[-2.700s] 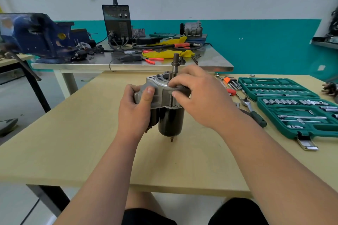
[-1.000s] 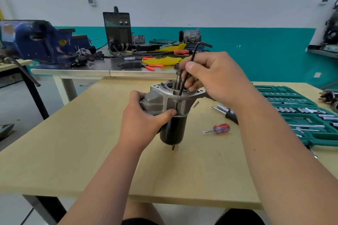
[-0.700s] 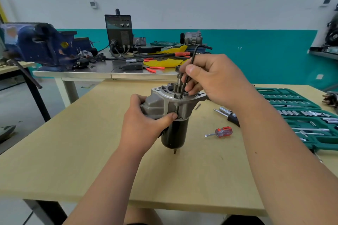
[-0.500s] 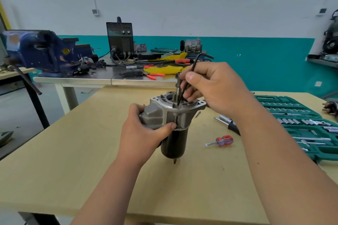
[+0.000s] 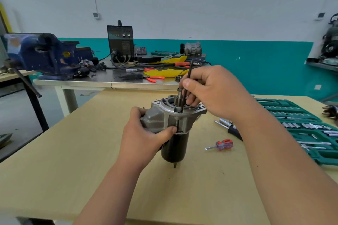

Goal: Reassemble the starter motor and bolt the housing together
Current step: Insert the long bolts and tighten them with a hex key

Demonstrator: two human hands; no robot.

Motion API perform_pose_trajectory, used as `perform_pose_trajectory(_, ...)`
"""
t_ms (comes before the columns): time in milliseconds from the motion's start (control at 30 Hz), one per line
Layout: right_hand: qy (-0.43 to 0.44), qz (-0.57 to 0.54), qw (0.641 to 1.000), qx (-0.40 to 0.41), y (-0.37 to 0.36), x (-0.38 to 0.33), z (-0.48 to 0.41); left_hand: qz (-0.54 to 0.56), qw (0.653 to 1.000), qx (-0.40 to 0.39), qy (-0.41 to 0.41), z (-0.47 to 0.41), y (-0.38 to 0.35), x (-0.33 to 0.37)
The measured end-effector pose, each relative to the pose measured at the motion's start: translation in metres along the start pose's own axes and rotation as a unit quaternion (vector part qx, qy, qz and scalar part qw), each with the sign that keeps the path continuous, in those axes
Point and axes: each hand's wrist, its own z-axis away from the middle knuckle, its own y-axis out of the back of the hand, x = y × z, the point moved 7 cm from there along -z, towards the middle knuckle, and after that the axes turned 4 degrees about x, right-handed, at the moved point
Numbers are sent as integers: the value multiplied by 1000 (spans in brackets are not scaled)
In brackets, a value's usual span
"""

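The starter motor (image 5: 173,144) stands upright on the wooden table (image 5: 73,160), black body below, grey cast housing (image 5: 159,117) on top, its shaft (image 5: 180,95) pointing up. My left hand (image 5: 144,137) grips the housing from the left, thumb across its front. My right hand (image 5: 214,91) pinches a black L-shaped hex key (image 5: 188,76). The key's long leg runs down beside the shaft into the top flange of the housing. A bolt tip sticks out under the black body.
A small red-handled screwdriver (image 5: 221,145) and a black-handled ratchet (image 5: 232,129) lie right of the motor. An open green socket set (image 5: 301,129) fills the right side. Behind, a steel bench (image 5: 109,83) carries a blue vise (image 5: 45,55), a welder box (image 5: 120,42) and pliers.
Since 2.7 s ago my right hand left the housing top and now holds the hex key in the flange. Over the last second the hands and motor barely moved; the view shifted.
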Motion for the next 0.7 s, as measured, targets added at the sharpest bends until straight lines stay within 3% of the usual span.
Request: perform_pose_trajectory(700, -16, -28, 997, 67, 4, 13, 5, -16, 1000, 6, -15, -2, -4, 3)
